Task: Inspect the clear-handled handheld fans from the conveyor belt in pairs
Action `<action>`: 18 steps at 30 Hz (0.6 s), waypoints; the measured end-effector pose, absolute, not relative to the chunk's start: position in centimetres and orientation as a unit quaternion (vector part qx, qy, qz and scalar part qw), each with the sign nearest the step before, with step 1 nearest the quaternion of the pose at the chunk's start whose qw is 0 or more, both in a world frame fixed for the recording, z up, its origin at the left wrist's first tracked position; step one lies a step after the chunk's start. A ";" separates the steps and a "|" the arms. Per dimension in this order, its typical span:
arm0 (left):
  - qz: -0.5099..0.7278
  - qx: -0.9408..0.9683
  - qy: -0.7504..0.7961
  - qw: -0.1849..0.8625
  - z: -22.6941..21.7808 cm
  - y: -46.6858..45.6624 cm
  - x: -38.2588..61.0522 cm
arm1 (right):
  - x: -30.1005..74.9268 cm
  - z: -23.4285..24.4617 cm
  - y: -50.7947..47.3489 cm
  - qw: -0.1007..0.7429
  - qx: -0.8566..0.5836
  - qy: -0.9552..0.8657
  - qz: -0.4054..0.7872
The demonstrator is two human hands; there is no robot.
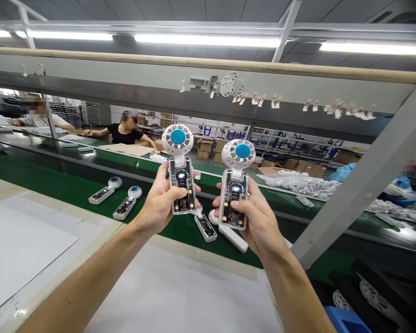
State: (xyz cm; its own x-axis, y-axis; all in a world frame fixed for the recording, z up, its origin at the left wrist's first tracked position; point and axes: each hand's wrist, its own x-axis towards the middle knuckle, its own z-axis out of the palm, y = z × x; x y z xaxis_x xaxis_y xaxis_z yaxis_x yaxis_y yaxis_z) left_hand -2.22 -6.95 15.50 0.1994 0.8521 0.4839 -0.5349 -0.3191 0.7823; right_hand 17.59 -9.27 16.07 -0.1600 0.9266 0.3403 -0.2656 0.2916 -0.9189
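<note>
Head view: your left hand (164, 196) is wrapped round one white unit (182, 173), thumb pressed on its front and fingertips curling past its far edge. Your right hand (260, 215) grips a second unit (236, 180) the same way, at three o'clock from the first. Your two hands stand apart, with their fingertips near each other across the gap. Both units are upright above the green belt (62, 173), round heads at twelve o'clock, blue centres facing you. Each black circuit board bears a small glowing spot and yellow squares, and your thumbs cover part of it.

At nine o'clock from your left hand, two more units (127, 204) lie on the belt. Another two (206, 226) lie at five to six o'clock below the gap, partly hidden by what you hold. White sheets (180, 286) cover the bench at your six o'clock.

At twelve o'clock from your right-hand unit, pale discs (228, 86) hang on the rail (125, 74). White parts (298, 183) lie heaped at three. Two co-workers (123, 134) sit at ten, across the belt.
</note>
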 end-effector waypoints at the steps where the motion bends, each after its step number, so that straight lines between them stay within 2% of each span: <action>1: 0.613 0.532 0.150 0.564 15.5 -7.0 -2.3 | 17.7 16.0 -9.2 0.577 -0.300 -0.561 0.512; 13: 0.601 0.543 0.144 0.569 15.3 -6.9 -2.2 | 17.7 15.7 -8.7 0.576 -0.295 -0.565 0.512; 18: 0.630 0.543 0.157 0.532 15.1 -7.2 -2.0 | 17.1 15.7 -8.9 0.632 -0.306 -0.528 0.477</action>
State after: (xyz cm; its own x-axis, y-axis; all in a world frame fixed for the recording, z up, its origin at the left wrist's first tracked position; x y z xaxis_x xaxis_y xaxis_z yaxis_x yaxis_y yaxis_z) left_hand -1.95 -7.17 15.14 0.1573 0.8415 0.5168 -0.4998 -0.3835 0.7766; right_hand 17.05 -8.95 15.73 -0.0133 0.9267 0.3754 -0.2807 0.3569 -0.8910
